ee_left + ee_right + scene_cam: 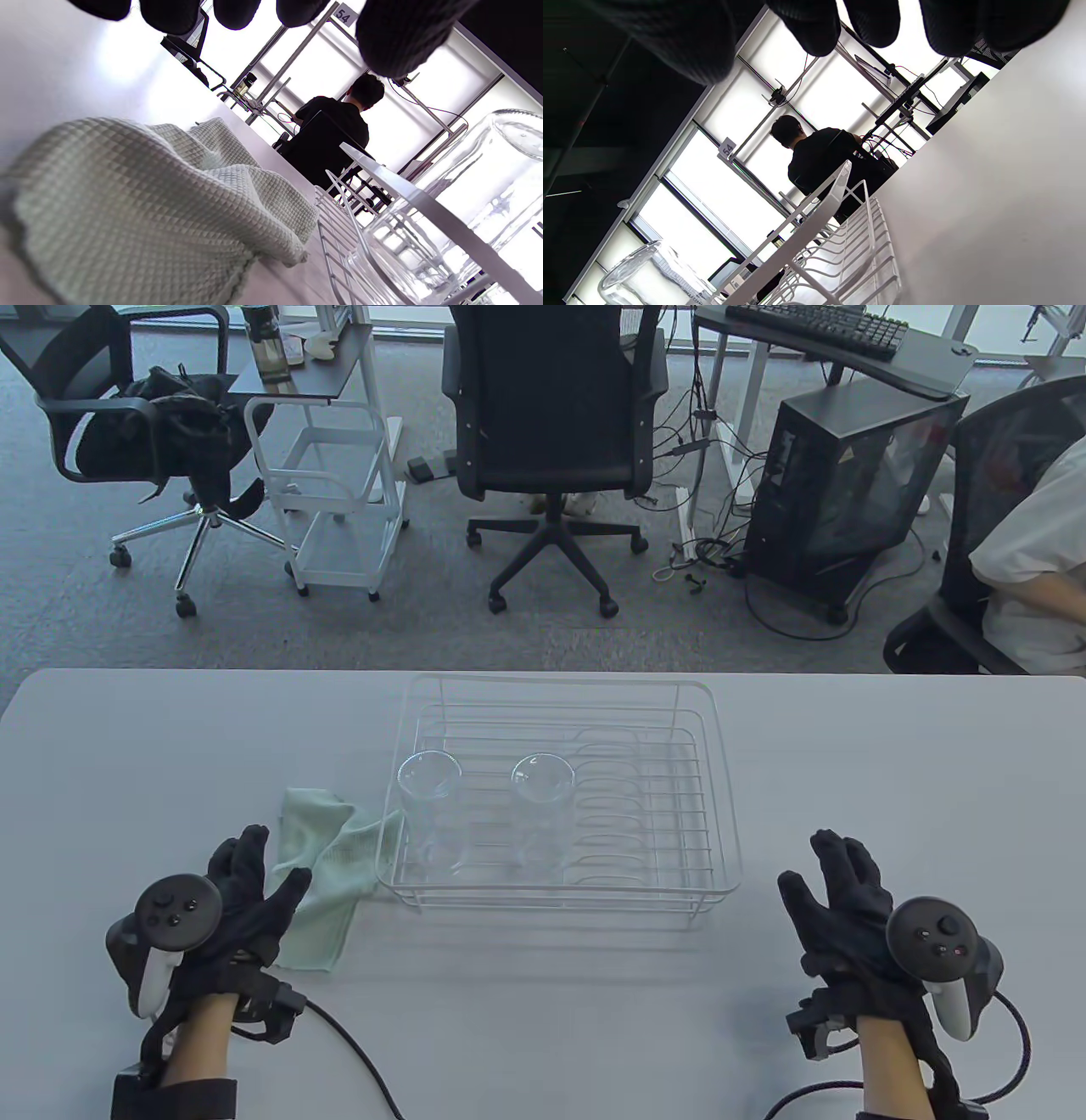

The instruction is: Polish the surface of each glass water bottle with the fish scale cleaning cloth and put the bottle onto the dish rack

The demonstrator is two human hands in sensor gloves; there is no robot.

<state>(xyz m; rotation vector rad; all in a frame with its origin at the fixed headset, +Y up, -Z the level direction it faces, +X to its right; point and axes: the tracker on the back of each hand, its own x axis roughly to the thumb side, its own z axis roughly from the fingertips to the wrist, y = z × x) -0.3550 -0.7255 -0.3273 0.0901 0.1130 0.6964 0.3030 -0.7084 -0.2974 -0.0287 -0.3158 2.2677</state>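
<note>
Two clear glass bottles stand upside-down-looking in the white wire dish rack (713,848), one at its left end (431,806) and one beside it (543,802). A pale green fish scale cloth (327,865) lies crumpled on the table against the rack's left side. My left hand (246,882) rests at the cloth's near left edge, fingers spread and holding nothing. My right hand (836,882) lies on the table to the right of the rack, fingers relaxed and empty. The left wrist view shows the cloth (140,203) close up and a bottle (458,212) behind the rack rim (424,212).
The grey table (543,1027) stretches around the rack. Beyond its far edge stand office chairs (551,424), a white trolley (339,500), a computer tower (840,492) and a seated person (1035,560) at the right.
</note>
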